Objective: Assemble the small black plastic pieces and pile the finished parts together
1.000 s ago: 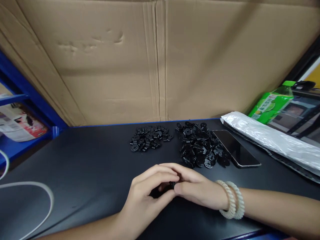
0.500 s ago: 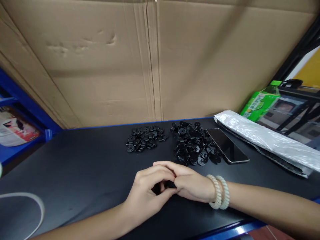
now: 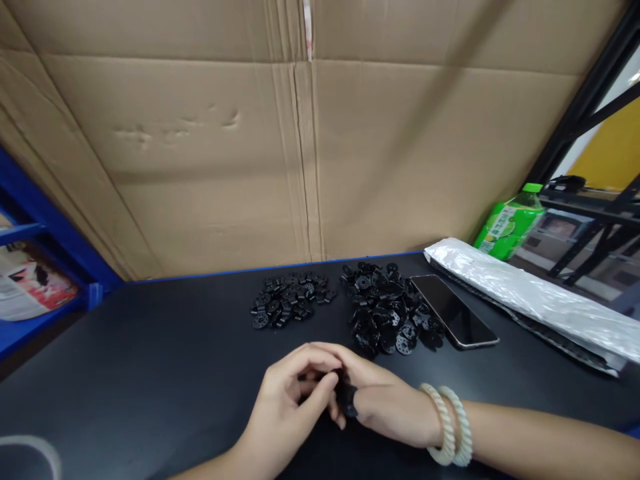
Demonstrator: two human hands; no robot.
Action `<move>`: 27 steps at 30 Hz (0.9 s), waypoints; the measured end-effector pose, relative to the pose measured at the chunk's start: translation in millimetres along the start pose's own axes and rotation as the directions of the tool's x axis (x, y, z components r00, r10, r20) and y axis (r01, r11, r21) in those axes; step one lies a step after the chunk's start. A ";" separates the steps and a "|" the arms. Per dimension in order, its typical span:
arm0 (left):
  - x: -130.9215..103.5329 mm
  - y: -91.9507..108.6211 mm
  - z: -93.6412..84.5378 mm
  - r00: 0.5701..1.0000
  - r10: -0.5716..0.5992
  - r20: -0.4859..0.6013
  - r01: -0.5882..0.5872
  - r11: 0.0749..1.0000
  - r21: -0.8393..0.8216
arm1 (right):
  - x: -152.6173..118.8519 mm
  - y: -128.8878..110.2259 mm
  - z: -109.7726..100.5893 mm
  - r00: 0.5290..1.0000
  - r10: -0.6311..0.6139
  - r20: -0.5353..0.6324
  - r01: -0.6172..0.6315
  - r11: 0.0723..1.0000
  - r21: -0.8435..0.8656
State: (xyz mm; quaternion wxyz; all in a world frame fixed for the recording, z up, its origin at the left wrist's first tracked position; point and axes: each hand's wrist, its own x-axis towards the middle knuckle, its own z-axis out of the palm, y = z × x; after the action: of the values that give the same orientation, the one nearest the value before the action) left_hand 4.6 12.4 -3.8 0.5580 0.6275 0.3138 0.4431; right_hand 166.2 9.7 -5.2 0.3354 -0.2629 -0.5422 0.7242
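A small black plastic part (image 3: pixel 346 396) is pinched between my two hands near the front of the dark table. My left hand (image 3: pixel 293 403) has its thumb and fingers closed on the part's left side. From the right, my right hand (image 3: pixel 383 397) grips the same part, its thumb against the edge. Fingers cover most of the part, so its full shape is hidden. Beyond my hands lie a pile of black perforated discs (image 3: pixel 387 303) and, to its left, a smaller pile of black disc-shaped pieces with tabs (image 3: pixel 290 297).
A phone (image 3: pixel 455 312) lies right of the larger pile. Past it are a silver-white padded package (image 3: pixel 530 293) and a green bottle (image 3: pixel 510 223). Cardboard (image 3: pixel 210 167) stands along the table's back edge. A pale curved band (image 3: pixel 35 443) shows at the lower left.
Both hands have turned, and more of the black part now shows between them. My left thumb has moved up onto it. The camera view has tilted upward.
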 end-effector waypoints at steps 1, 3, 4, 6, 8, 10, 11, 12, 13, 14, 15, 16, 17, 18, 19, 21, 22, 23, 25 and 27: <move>-1.5 0.3 -0.8 1.000 0.028 0.002 -0.028 1.000 0.012 | -2.0 -2.2 0.0 1.000 0.001 0.009 -0.001 0.999 -0.037; -4.5 1.1 -2.9 0.990 0.139 0.023 -0.140 0.985 0.101 | -6.4 -6.5 0.1 1.000 -0.020 -0.012 0.018 0.990 -0.138; -5.8 1.6 -4.3 0.975 0.216 0.049 -0.222 0.959 0.179 | -8.6 -8.4 0.1 0.998 -0.054 -0.032 0.046 0.977 -0.210; -7.5 2.1 -7.8 0.922 0.367 0.123 -0.387 0.856 0.344 | -12.5 -11.9 -0.7 0.987 -0.156 -0.049 0.125 0.913 -0.388; -7.8 2.5 -11.7 0.878 0.447 0.174 -0.474 0.755 0.453 | -15.8 -16.6 -3.8 0.966 -0.257 -0.023 0.198 0.793 -0.576; -7.5 3.0 -15.0 0.873 0.459 0.165 -0.472 0.712 0.519 | -18.2 -24.8 -10.9 0.933 -0.361 0.002 0.249 0.638 -0.728; -7.2 3.5 -16.1 0.880 0.448 0.157 -0.455 0.702 0.548 | -18.9 -30.4 -16.4 0.905 -0.424 0.003 0.263 0.554 -0.790; -6.8 4.0 -16.8 0.889 0.432 0.153 -0.436 0.694 0.572 | -19.2 -36.8 -23.3 0.868 -0.497 0.002 0.266 0.460 -0.847; -6.4 4.5 -17.1 0.898 0.413 0.151 -0.416 0.689 0.593 | -19.2 -43.5 -31.2 0.818 -0.575 -0.017 0.245 0.375 -0.894; -5.9 5.0 -17.0 0.907 0.392 0.153 -0.398 0.685 0.610 | -18.9 -50.0 -39.7 0.771 -0.635 -0.038 0.206 0.306 -0.930; -5.2 5.3 -16.7 0.917 0.366 0.157 -0.379 0.682 0.626 | -18.6 -55.8 -48.0 0.742 -0.668 -0.058 0.155 0.254 -0.955; -4.4 5.5 -16.3 0.927 0.336 0.164 -0.359 0.677 0.642 | -18.3 -60.5 -55.6 0.735 -0.674 -0.078 0.101 0.223 -0.969; -3.6 5.5 -16.0 0.935 0.306 0.176 -0.343 0.667 0.661 | -18.3 -63.8 -61.6 0.731 -0.677 -0.084 0.068 0.195 -0.978; -2.8 5.4 -15.9 0.941 0.276 0.194 -0.331 0.649 0.685 | -18.6 -65.6 -65.5 0.733 -0.674 -0.087 0.048 0.179 -0.983; -2.2 5.1 -15.9 0.945 0.246 0.216 -0.325 0.621 0.713 | -19.3 -65.9 -67.0 0.735 -0.673 -0.081 0.046 0.170 -0.984; -1.9 4.5 -16.5 0.949 0.195 0.248 -0.315 0.534 0.785 | -21.4 -62.3 -63.0 0.730 -0.682 -0.050 0.089 0.167 -0.982; -2.1 4.4 -17.0 0.953 0.175 0.248 -0.302 0.479 0.824 | -22.6 -58.8 -58.2 0.729 -0.684 -0.030 0.122 0.172 -0.978; -2.7 4.5 -17.8 0.958 0.166 0.233 -0.283 0.424 0.860 | -23.7 -54.6 -52.3 0.732 -0.681 -0.007 0.158 0.180 -0.971; -4.0 5.8 -20.7 0.968 0.170 0.185 -0.233 0.333 0.914 | -25.8 -45.2 -39.2 0.756 -0.653 0.034 0.222 0.208 -0.953; -4.5 8.6 -26.7 0.972 0.187 0.140 -0.190 0.288 0.938 | -27.2 -36.5 -27.6 0.790 -0.609 0.068 0.267 0.241 -0.933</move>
State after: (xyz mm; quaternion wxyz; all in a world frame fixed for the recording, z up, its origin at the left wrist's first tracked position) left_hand -22.3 18.1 3.3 0.0292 0.8675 0.4364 0.2369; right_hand 211.3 12.4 22.8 0.4055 -0.3460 -0.8366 0.1263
